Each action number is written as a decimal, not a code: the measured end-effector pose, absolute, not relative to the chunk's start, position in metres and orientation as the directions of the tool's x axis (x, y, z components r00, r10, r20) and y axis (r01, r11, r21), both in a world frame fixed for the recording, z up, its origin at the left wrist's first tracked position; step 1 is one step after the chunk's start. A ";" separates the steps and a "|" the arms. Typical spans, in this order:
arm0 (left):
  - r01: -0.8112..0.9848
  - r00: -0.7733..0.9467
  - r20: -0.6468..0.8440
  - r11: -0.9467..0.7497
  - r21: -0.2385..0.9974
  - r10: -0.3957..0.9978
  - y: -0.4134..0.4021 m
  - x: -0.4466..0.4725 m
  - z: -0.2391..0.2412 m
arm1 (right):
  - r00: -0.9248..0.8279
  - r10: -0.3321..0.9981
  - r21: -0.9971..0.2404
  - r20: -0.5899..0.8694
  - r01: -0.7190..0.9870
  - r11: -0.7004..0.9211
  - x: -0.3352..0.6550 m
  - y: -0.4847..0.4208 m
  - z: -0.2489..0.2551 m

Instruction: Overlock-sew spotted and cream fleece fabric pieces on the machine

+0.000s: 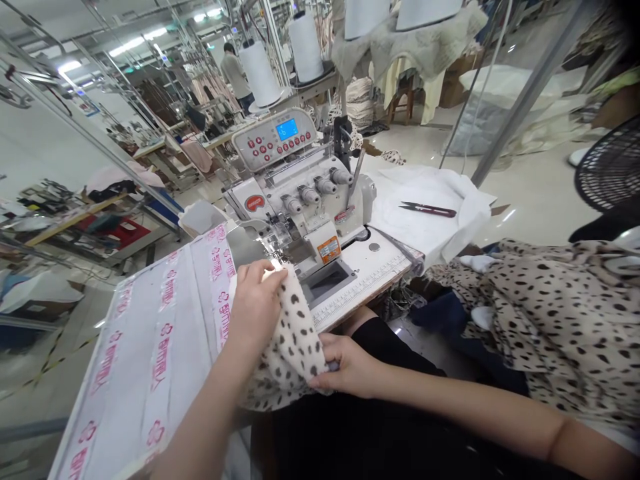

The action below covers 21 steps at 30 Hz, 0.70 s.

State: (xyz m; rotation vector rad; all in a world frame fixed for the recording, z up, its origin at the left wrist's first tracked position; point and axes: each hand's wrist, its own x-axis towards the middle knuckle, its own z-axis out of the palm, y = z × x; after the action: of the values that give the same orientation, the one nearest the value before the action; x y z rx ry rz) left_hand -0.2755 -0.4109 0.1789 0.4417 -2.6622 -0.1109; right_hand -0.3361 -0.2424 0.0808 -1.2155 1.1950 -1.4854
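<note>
Left hand (255, 310): fingers curled over the top of the spotted fleece (295, 350), grasping it.
Right hand (345, 365): fingers pinching the fleece's lower fold.
Fleece: held between both hands, just in front of the overlock machine (295, 207).
Left of it: white board (160, 353) with pink print.
Right of machine: thread snips (429, 209) on white cloth (425, 230); leopard-print fabric (550, 320) heaped nearby.
</note>
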 end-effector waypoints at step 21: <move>-0.426 -0.853 0.333 0.905 0.000 -0.402 -0.390 -0.280 0.157 | -0.190 -0.979 -0.996 0.071 0.034 -0.078 -0.355 -0.248 0.097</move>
State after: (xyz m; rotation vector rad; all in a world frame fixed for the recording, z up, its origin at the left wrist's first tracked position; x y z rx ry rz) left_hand -0.2795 -0.3904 0.1575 0.6133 -2.7410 0.1053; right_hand -0.3552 -0.2480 0.0969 -1.1373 1.2796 -1.4243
